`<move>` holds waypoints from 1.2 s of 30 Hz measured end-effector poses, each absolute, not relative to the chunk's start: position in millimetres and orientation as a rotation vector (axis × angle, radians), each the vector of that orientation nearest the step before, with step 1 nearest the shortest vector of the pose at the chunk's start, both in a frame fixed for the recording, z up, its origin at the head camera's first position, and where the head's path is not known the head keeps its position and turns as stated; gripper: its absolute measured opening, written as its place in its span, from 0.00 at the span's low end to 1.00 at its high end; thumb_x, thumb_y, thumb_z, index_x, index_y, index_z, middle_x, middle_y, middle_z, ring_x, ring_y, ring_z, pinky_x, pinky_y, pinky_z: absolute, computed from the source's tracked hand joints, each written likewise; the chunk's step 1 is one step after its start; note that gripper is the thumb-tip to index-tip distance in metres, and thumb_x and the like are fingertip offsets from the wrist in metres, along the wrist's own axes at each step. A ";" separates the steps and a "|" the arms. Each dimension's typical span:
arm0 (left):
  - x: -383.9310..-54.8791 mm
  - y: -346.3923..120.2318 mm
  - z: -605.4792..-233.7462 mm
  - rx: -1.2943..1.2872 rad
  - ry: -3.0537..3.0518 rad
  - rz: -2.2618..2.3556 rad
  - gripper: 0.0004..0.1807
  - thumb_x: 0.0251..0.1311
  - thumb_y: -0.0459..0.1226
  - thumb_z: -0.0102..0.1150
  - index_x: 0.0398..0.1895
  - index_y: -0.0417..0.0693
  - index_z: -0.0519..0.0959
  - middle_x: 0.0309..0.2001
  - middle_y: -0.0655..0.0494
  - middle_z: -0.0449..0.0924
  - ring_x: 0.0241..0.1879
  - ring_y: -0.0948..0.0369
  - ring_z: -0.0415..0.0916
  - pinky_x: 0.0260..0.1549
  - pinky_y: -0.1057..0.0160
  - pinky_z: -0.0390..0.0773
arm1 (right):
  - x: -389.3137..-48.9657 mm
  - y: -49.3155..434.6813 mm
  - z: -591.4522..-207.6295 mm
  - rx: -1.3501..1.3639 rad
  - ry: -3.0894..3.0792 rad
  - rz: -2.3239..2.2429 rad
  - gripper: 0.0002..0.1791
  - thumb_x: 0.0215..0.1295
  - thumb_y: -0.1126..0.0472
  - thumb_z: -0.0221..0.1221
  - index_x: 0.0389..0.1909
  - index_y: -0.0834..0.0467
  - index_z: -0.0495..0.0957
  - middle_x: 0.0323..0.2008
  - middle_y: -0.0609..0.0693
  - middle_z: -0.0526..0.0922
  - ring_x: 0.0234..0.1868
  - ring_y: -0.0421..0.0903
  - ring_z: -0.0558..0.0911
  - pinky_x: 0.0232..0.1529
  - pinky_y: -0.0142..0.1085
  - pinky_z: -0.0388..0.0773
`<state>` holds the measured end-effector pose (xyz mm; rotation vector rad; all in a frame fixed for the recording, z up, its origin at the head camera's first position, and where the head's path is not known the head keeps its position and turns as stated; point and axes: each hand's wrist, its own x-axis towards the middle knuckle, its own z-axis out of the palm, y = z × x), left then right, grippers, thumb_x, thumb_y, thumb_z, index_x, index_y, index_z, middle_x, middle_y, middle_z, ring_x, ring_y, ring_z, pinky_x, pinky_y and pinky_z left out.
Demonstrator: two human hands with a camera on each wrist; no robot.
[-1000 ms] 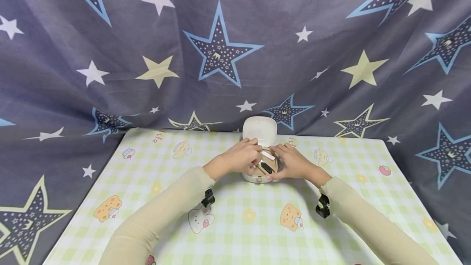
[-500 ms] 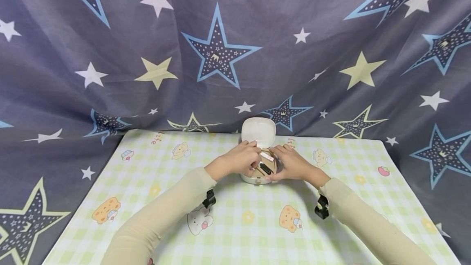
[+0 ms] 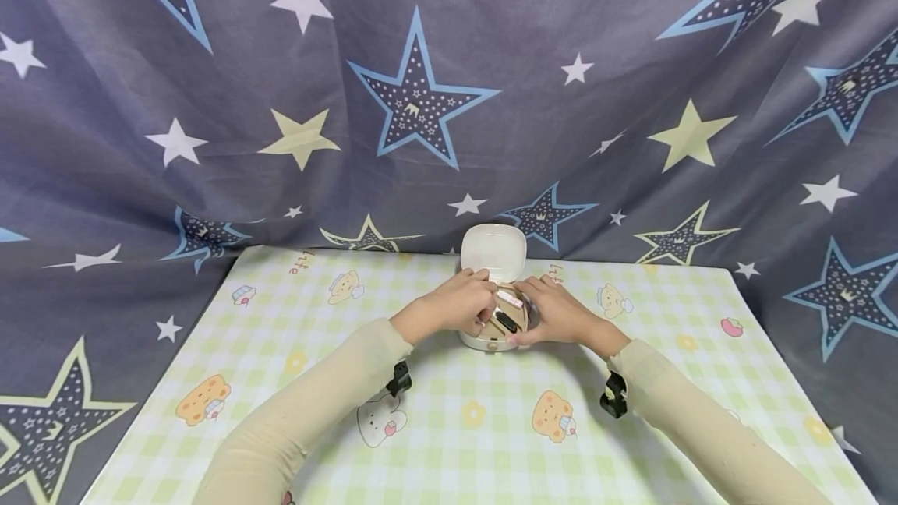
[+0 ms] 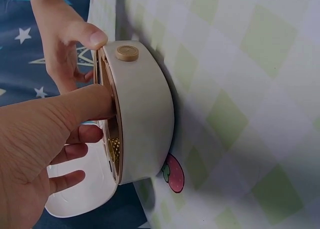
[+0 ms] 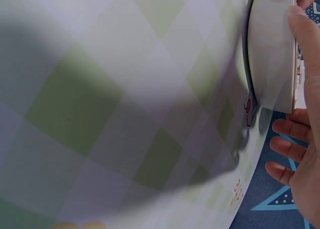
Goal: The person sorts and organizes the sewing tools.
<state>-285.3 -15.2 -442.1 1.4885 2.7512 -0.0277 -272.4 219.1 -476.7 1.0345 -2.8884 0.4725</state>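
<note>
A white storage box [image 3: 482,344] with rounded sides stands at the table's back, its lid [image 3: 494,252] raised. Inside the tan interior lie a small black item [image 3: 506,321] and a white-and-pink stick-like item [image 3: 510,299]. My left hand [image 3: 459,304] reaches over the left side, one digit down inside the box in the left wrist view; that tip is hidden, so I cannot tell whether it pinches anything. A gold dotted piece [image 4: 115,148] shows beside these fingers. My right hand [image 3: 561,314] holds the box's right side, thumb on the front rim, fingers around the back.
The table [image 3: 435,443] has a green-and-white checked cover with printed cartoon figures. Behind its far edge hangs a dark star-patterned curtain [image 3: 533,123]. A gold-coloured button [image 4: 127,53] sits on the box's front wall.
Both hands stay in place at the box. The head view shifts slightly; the box and its contents look the same.
</note>
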 end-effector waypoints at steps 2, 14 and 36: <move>-285.1 -15.4 -442.3 1.489 2.753 -0.032 0.10 0.46 0.40 0.76 0.19 0.60 0.81 0.34 0.65 0.79 0.41 0.61 0.67 0.43 0.60 0.69 | -272.4 218.9 -477.2 1.035 -2.886 0.472 0.58 0.44 0.31 0.74 0.69 0.65 0.70 0.58 0.59 0.80 0.54 0.55 0.76 0.61 0.55 0.73; -286.5 -17.1 -444.9 1.479 2.753 -0.031 0.09 0.47 0.41 0.76 0.20 0.59 0.82 0.35 0.65 0.79 0.42 0.61 0.68 0.43 0.60 0.69 | -273.8 218.7 -480.2 1.045 -2.868 0.458 0.58 0.44 0.30 0.73 0.68 0.65 0.71 0.57 0.58 0.81 0.54 0.55 0.77 0.60 0.54 0.73; -282.1 -19.2 -446.1 1.546 2.789 0.009 0.09 0.59 0.44 0.66 0.22 0.60 0.82 0.35 0.64 0.80 0.41 0.61 0.69 0.43 0.58 0.71 | -274.0 220.1 -480.0 1.053 -2.878 0.449 0.58 0.46 0.29 0.72 0.69 0.66 0.70 0.59 0.58 0.80 0.53 0.54 0.76 0.59 0.53 0.73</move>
